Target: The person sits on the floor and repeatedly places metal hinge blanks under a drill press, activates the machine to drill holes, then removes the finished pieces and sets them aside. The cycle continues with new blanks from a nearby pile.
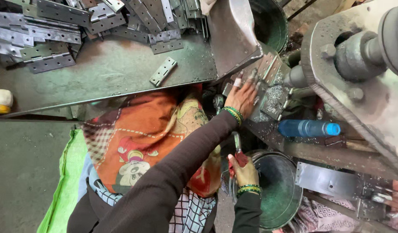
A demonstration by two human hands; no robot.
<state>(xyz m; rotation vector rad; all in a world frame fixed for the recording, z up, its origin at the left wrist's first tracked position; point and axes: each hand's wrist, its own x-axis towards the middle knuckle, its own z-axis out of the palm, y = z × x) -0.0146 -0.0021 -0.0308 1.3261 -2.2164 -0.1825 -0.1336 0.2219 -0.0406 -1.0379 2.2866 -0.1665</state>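
Note:
My left hand (243, 97), with green bangles at the wrist and a taped finger, reaches out to the machine bed (274, 101). Its fingers lie over a grey metal hinge (264, 68) and hold it against the jig there. Metal shavings cover the bed beside it. My right hand (245, 171), also in green bangles, is closed around a red-handled lever (238, 156) just above the rim of a metal bucket (280, 192). An orange patterned cloth (143, 138) covers my lap below both arms.
A steel tray (112, 73) at the upper left holds a heap of hinges (78, 21) and one loose hinge (163, 71). A blue bottle (309, 128) lies on the ledge at right. The heavy machine body (358, 64) fills the right side. A second bucket (270, 21) stands at the top.

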